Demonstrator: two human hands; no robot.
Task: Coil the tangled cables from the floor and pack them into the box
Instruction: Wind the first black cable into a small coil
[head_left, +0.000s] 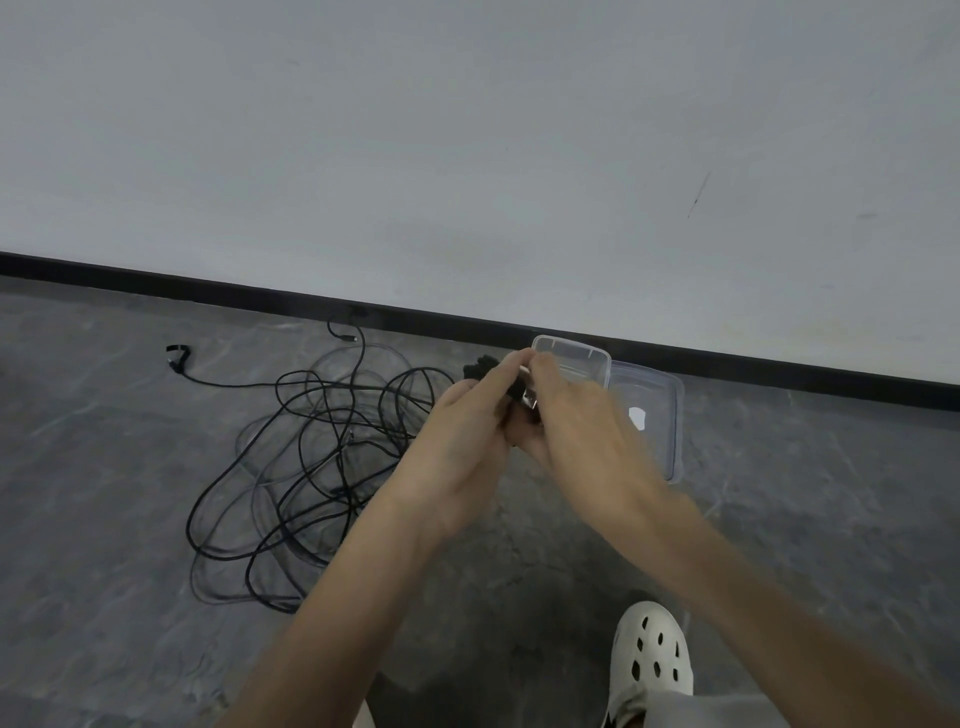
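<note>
Hands: the left hand (457, 447) and right hand (582, 421) both grip a small black bundle of cord (480, 368), up near the clear plastic box (592, 366).
Pile: thin black tangled cables (311, 457) lie left of the box.
Feel: probably light and floppy; grab a plug end.

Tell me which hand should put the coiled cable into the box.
Right, probably. Both hands pinch the coiled cable, but the right hand is nearer the clear box; the left hand is on the side of the tangled cables.
</note>
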